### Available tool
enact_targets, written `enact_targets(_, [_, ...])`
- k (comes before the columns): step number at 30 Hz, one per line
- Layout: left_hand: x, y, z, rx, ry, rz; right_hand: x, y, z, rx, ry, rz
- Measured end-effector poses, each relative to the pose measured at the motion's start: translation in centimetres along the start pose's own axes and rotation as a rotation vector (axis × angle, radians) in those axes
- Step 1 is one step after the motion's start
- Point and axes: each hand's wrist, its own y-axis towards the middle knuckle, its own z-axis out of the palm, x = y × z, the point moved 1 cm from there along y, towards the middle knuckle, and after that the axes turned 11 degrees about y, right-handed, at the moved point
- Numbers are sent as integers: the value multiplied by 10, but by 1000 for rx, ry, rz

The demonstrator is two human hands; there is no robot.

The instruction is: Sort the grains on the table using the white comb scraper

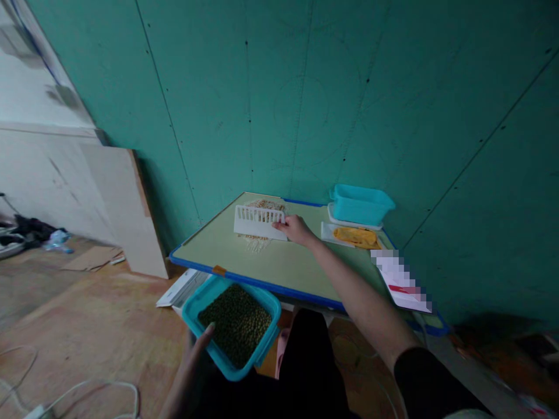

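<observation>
- At the middle of the table [201, 247], near its far edge, a white slotted board [255, 230] stands on its long edge, slots uppermost, with pale and brown grains [257, 244] spread in front of it and behind.
- The right hand [299, 228] is clamped on the board's right end, thumb on the near face; this end grip probably holds the thin board upright and leaves the slots uncovered.
- Just below the near table edge, the left hand [195, 351] grips a blue bin [274, 304], thumb over the rim, likely so that the weight of the dark green beans [233, 323] inside does not tip it. Whether the lap also bears it, I cannot tell.
- The two hands are well apart, one over the table, one beside it.
- Toward the right end, a blue tub [364, 206] on a white base, a yellow cloth-like item [357, 236] and a pixelated pale object [399, 279] lie along the side, perhaps to leave the middle free.
</observation>
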Motion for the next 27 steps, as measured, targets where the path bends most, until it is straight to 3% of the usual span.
enact_targets(4, [9,5,-8,6,-21,-76,2,0,1,11,17,3])
enact_targets(8, [5,-3,-7,2,52,-119,4,-2,1,11,23,-5])
enact_targets(27, [-4,-22,3,20,6,-116,9,-6,4,49,36,-20])
